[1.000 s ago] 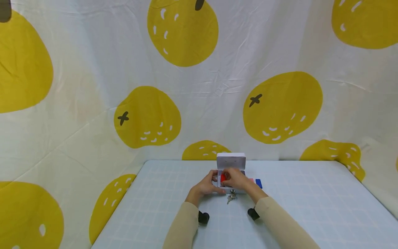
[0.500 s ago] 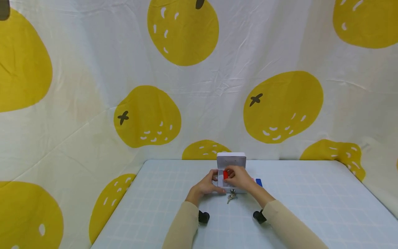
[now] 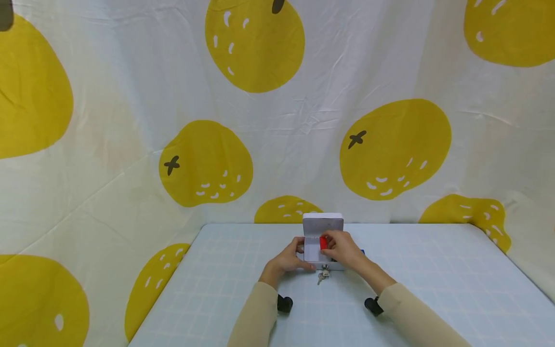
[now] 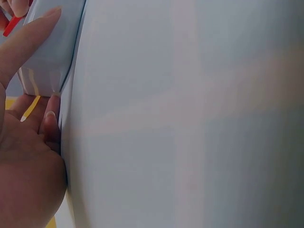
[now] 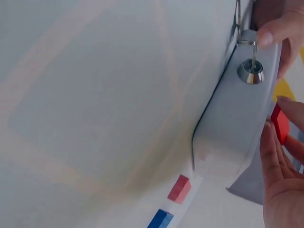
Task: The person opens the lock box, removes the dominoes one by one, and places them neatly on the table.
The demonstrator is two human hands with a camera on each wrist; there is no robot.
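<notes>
A small white lockbox (image 3: 318, 265) stands with its lid (image 3: 323, 225) raised at the back. My left hand (image 3: 286, 259) grips its left end, the thumb (image 4: 33, 35) along the front wall and the fingers around the side. My right hand (image 3: 343, 248) pinches a small red block (image 3: 323, 243) between thumb and fingers over the box's inside. In the right wrist view, that red block (image 5: 280, 124) is close to the box rim. A key sits in the round front lock (image 5: 250, 71), and more keys (image 3: 322, 276) hang from it. My right hand hides part of the box's inside.
Right of the box, a pink block (image 5: 179, 190) and a blue block (image 5: 160, 219) lie on the pale checked tablecloth (image 3: 433, 284). Behind the table hangs a curtain (image 3: 303, 159) with yellow fruit prints.
My right hand has moved the red block rightward, from the box's left part to about its middle. More of the box's inside shows now. My left hand has stayed in place.
</notes>
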